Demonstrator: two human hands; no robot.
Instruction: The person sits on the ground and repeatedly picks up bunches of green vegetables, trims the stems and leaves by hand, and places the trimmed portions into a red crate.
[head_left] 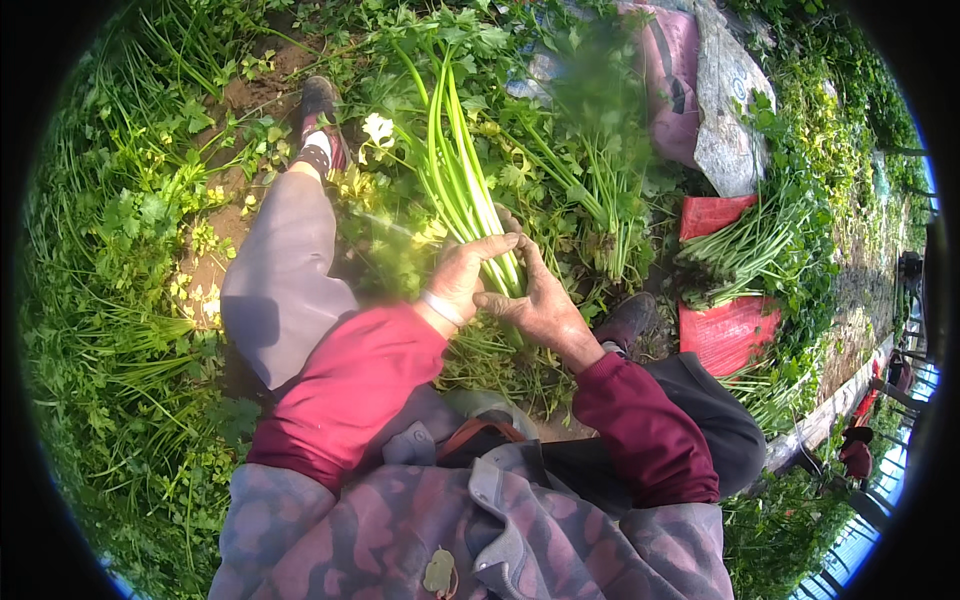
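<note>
A bunch of celery (pixel 452 160) with long pale-green stalks stands between my two hands, its leafy tops pointing away from me. My left hand (pixel 462 278) is closed round the stalks from the left, thumb stretched across them. From the right, my right hand (pixel 540 300) grips the lower stalks, its thumb pressed near the base. The two hands almost meet. The lower end of the bunch is partly hidden by my fingers. Pulled celery (pixel 610 200) with darker roots lies just beyond my right hand.
To the right, a pile of celery (pixel 745 245) lies across a red sheet (pixel 725 335). Behind it are a pink and grey sack (pixel 715 90). Dense growing celery (pixel 120 260) fills the left side. My shoes (pixel 322 110) rest among leaves and soil.
</note>
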